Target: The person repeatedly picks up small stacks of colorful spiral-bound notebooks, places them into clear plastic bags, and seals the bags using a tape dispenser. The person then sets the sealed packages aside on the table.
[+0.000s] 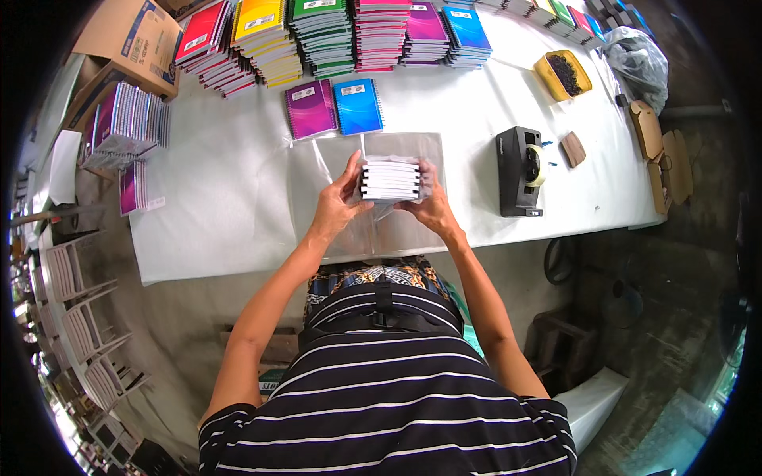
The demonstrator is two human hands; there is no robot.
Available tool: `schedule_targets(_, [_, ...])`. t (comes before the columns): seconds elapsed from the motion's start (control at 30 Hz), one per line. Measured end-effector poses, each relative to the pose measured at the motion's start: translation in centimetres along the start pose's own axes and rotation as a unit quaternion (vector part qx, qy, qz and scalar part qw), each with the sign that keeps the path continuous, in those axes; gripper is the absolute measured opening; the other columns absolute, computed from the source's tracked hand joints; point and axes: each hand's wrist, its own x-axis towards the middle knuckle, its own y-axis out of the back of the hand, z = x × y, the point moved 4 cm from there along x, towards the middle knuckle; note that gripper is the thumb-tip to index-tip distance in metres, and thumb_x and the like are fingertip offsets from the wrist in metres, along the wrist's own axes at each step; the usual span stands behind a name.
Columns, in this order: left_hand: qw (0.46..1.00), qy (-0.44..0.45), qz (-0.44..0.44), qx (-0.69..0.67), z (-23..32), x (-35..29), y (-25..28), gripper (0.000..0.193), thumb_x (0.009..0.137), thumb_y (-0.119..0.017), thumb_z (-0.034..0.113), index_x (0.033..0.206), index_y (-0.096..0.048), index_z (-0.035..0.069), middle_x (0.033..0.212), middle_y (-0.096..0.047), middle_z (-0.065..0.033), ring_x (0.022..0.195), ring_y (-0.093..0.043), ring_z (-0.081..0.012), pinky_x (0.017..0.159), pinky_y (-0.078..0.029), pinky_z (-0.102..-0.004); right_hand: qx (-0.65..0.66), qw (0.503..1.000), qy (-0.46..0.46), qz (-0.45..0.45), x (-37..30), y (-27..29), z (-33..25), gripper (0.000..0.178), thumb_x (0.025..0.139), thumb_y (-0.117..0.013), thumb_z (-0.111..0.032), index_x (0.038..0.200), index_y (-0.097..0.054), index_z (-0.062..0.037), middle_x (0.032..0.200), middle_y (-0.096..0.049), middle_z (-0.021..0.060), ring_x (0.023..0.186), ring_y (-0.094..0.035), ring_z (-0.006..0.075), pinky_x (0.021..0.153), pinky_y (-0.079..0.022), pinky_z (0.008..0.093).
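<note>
Between my two hands is a small stack of notebooks (390, 181), its white page edges facing me and dark bits showing at its sides. Clear film seems to lie around it. My left hand (340, 200) grips the left side, thumb at the lower corner and fingers up along the edge. On the opposite side my right hand (431, 202) is closed round the stack, its fingers partly behind the film. Beneath them, clear plastic sheets (317, 230) lie flat on the white table (214, 198). A purple spiral notebook (311, 109) and a blue one (359, 107) lie just beyond.
Several tall notebook stacks (321, 40) line the far side. More notebooks (127, 123) stand at left by a cardboard box (143, 47). To the right are a black tape dispenser (514, 178), a brown block (572, 149), a yellow tub (583, 83) of dark pieces and a plastic bag (639, 67).
</note>
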Motion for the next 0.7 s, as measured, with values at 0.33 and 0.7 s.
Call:
schedule_targets(0.33, [0.939, 0.136, 0.036, 0.313, 8.5, 2.2, -1.1, 0.059, 0.101, -0.046, 0.025, 0.151, -0.023, 0.005, 0.142, -0.05, -0.0162, 0.124, -0.054, -0.0284, 0.116, -0.021, -0.0471, -0.364, 0.901, 0.23, -0.061, 1.0, 4.8, -14.0, 0.023, 0.066, -0.075, 0.001, 0.085, -0.072, -0.011, 0.141, -0.048, 0.0046, 0.136, -0.037, 0.0266, 0.114, -0.032, 0.0483])
schedule_targets(0.7, [0.899, 0.05, 0.107, 0.421, 9.4, 2.2, -3.5, 0.05, 0.1, -0.039, 0.012, 0.147, -0.028, 0.0, 0.134, -0.057, -0.0137, 0.094, -0.066, -0.0342, 0.115, -0.026, -0.0494, -0.416, 0.874, 0.243, -0.066, 1.2, 5.8, -14.6, 0.009, 0.067, -0.07, 0.001, 0.066, -0.071, -0.0082, 0.134, -0.054, 0.0022, 0.132, -0.042, 0.0235, 0.115, -0.028, 0.0499])
